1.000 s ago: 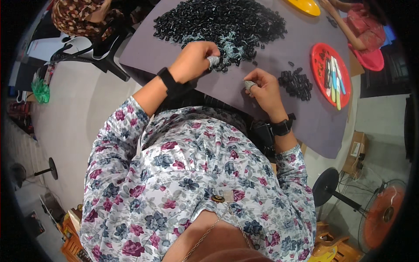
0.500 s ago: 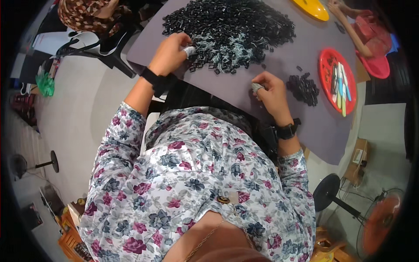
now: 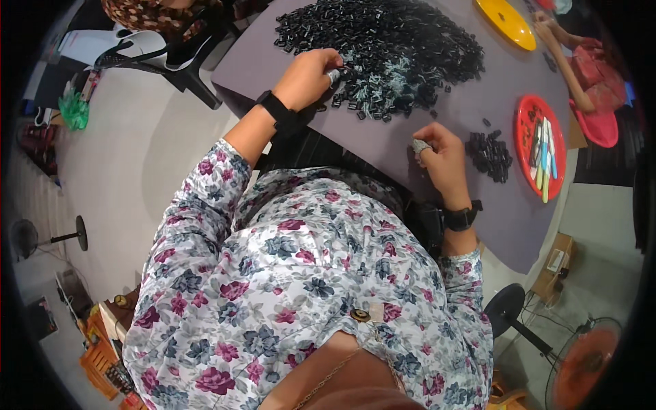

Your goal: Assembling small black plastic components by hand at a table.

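At the near left edge of a large pile of small black plastic pieces [image 3: 383, 34] is my left hand [image 3: 309, 76]. Its fingers are closed in a pinch, and a silvery wrap covers the thumb. What they hold is too small to make out. Pale grey-green scraps [image 3: 396, 75] lie among the pieces on the near side of the pile. My right hand [image 3: 444, 160] hovers at the table's near edge, also pinched, its thumb wrapped alike; its contents cannot be made out. Just right of it lies a smaller heap of black pieces [image 3: 489, 156].
A red plate [image 3: 525, 119] holds several slim tools [image 3: 544, 154] with coloured handles. Beyond it sit a yellow plate [image 3: 509, 24] and another person's arm [image 3: 570, 68] at the grey table [image 3: 512, 232]. A dark chair [image 3: 198, 78] stands at left.
The view has shifted, so the table things appear further right and a little lower. My left hand has moved right along the pile's near edge. My right hand stays nearly in place, still pinched.
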{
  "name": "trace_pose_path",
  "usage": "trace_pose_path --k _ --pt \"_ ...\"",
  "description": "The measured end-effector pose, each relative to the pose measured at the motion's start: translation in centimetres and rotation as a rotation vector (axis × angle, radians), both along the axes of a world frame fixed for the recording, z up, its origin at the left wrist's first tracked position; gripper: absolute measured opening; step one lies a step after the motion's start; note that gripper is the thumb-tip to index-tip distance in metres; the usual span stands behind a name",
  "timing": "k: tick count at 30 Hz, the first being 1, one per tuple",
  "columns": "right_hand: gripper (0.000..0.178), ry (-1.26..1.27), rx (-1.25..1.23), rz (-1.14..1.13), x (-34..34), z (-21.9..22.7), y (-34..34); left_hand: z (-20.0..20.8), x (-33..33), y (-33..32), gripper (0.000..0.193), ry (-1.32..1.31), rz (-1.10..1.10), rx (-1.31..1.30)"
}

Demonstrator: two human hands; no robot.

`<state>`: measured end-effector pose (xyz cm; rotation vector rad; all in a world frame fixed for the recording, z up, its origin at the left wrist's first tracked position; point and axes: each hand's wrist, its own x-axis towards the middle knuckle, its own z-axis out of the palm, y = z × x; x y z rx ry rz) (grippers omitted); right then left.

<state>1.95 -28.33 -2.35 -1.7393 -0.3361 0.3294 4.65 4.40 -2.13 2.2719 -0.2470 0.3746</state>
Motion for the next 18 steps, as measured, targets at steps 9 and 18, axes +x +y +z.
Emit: trace_pose_path --k 9,18 --pt "0.016 0.031 0.019 -0.013 -0.1 -0.5 -0.1 6.8 -7.1 -1.6 0.021 0.462 0.037 -0.028" --pt "0.016 0.051 -0.003 -0.011 -0.1 0.1 -0.1 3.5 -6.0 -1.4 0.031 0.116 0.050 0.178"
